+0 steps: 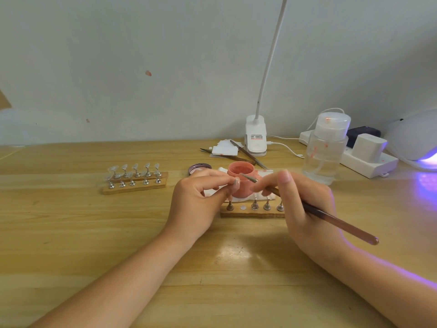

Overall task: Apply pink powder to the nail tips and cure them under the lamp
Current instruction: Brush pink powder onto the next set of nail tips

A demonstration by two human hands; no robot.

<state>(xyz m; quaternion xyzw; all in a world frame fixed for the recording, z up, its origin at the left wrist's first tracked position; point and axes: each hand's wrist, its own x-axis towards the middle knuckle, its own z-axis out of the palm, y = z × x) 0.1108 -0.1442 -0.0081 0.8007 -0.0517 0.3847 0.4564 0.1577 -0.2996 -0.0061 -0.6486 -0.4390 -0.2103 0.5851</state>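
Pink powder jar (241, 181), round | left hand (201, 202) pinches nail tip (236, 181) | right hand (305, 204) grips slim brush (331, 217)

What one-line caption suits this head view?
Left hand pinches a nail tip while right hand brings a brush over the open pink powder jar.

wooden stands (136, 185): 2
powder jar (241, 178): 1
brush (326, 215): 1
pump bottle (327, 147): 1
hands (196, 204): 2
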